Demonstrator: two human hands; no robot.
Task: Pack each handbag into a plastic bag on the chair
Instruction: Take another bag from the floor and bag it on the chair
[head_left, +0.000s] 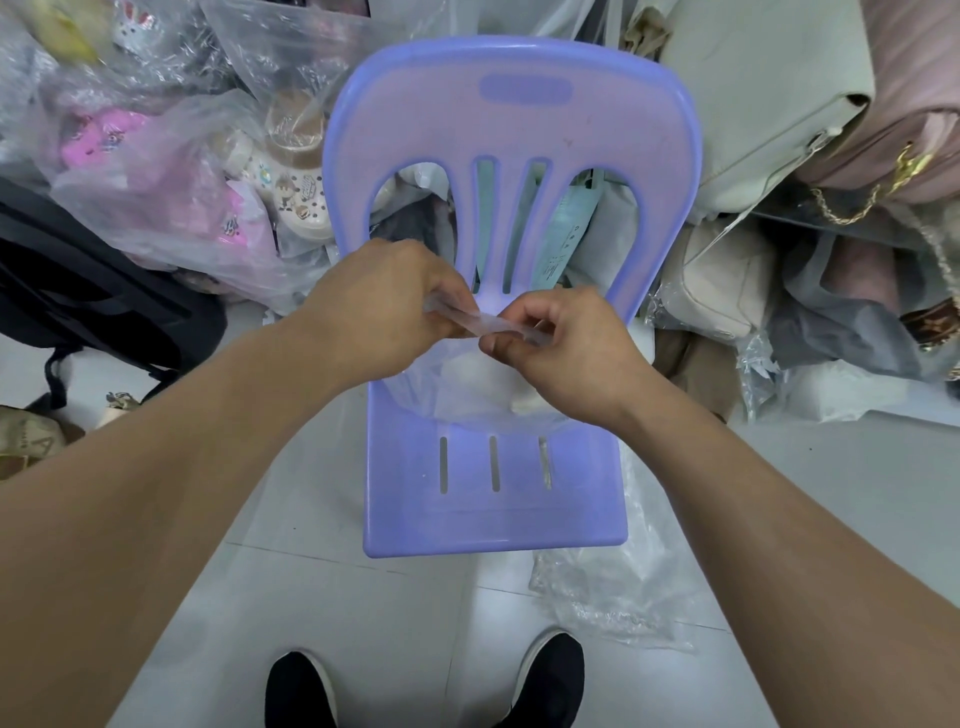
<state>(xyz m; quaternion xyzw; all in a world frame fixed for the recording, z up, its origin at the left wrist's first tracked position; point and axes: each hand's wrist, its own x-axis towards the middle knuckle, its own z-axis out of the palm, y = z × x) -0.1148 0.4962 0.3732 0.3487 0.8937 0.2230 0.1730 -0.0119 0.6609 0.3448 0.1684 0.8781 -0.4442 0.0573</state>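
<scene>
A clear plastic bag (467, 400) rests on the seat of the purple plastic chair (493, 514), with a white handbag (483, 379) inside it. My left hand (384, 306) and my right hand (566, 348) meet above the seat, both pinching the twisted top of the plastic bag between their fingers. The bag's neck runs as a thin clear strip from one hand to the other. Most of the handbag is hidden behind my hands.
More handbags (769, 98) are piled at the right, some in plastic. Bagged shoes (171, 171) lie at the left with a black bag (78, 291). Loose clear plastic (613, 592) lies on the white floor beside the chair. My shoes (301, 691) stand below.
</scene>
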